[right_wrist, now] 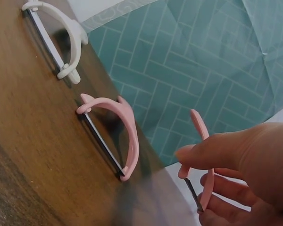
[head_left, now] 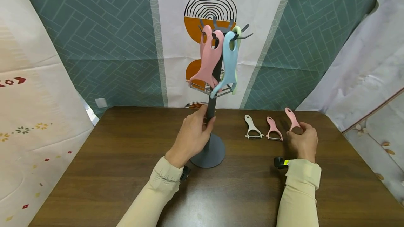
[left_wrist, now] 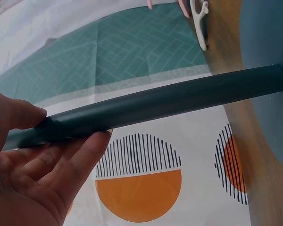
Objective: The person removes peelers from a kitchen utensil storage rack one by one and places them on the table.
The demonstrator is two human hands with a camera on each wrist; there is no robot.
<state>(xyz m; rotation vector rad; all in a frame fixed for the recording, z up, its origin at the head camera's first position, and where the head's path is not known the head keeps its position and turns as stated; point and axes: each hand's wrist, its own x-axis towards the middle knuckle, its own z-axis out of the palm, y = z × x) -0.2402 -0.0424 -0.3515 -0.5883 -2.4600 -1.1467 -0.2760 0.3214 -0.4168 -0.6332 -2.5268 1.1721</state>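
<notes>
My left hand [head_left: 190, 134] holds the dark pole [left_wrist: 179, 103] of an upright rack, thumb on one side and fingers on the other. From hooks [head_left: 247, 28] at its top hang two pink peelers [head_left: 208, 62], a light blue peeler [head_left: 231, 53] and a green peeler [head_left: 238, 31], largely hidden behind the blue one. At the right, my right hand [head_left: 304, 141] pinches a pink peeler [right_wrist: 200, 125], tilted, its handle pointing away from me; fingers cover part of its head. Left of that hand, another pink peeler [head_left: 272, 125] and a white peeler [head_left: 251, 125] lie on the table.
The rack's round grey base [head_left: 217, 151] stands on the brown wooden table [head_left: 126, 160]. A patterned green and white cloth [head_left: 120, 45] hangs behind the table's far edge. White cloths hang at both sides.
</notes>
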